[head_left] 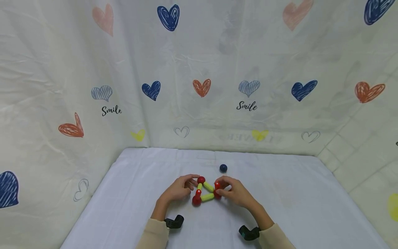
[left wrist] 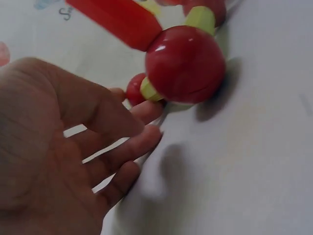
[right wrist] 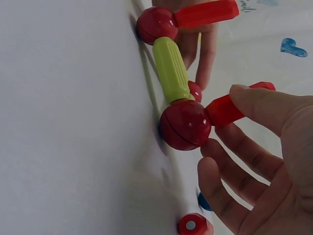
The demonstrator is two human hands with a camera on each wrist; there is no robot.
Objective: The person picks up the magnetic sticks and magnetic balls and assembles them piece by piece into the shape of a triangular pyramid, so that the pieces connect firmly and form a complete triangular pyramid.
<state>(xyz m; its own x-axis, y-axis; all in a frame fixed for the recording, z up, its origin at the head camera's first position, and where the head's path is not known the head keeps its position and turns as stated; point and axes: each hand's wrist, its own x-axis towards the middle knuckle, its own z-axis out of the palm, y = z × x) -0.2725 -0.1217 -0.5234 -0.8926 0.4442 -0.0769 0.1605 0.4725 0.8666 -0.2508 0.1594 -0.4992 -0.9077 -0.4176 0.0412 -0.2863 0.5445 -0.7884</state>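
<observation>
I see right hand (head_left: 236, 192) pinch red stick (right wrist: 225, 110), probably for keeping upright; left hand (head_left: 179, 187) loosely spread, far red ball (head_left: 201, 180) beside it, maybe for steadying.

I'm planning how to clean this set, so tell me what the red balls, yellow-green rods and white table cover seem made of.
Red balls: glossy, probably plastic, given bright highlights and a seam; coated metal is possible.
Yellow-green rods: likely moulded plastic with a satin sheen, judging by crisp lengthwise grooves.
White table cover: matte, perhaps cloth; faint creases suggest it.
</observation>
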